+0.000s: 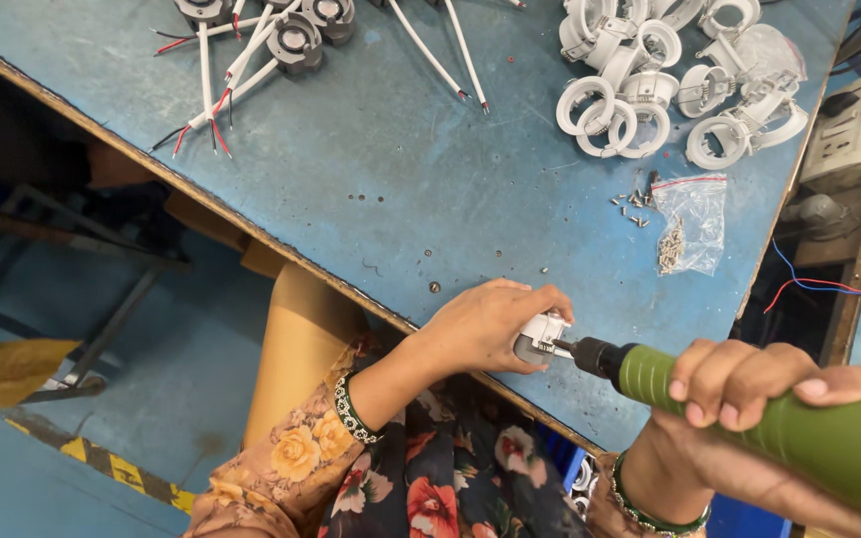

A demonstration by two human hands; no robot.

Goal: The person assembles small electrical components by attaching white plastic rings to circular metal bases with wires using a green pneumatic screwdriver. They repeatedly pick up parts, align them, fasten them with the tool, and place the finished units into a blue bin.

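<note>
My left hand point(485, 324) grips a small white plastic lamp-holder part point(540, 335) at the near edge of the blue table point(371, 169). My right hand point(749, 384) is wrapped around a green electric screwdriver point(799, 418). Its black tip point(590, 355) presses into the white part. Both wrists wear green bangles.
A heap of white ring-shaped holders point(670, 80) lies at the far right. A clear bag of screws point(688, 224) and loose screws point(633, 204) sit beside it. Wired grey sockets point(271, 40) lie far left. A switch box point(854, 130) is at the right edge.
</note>
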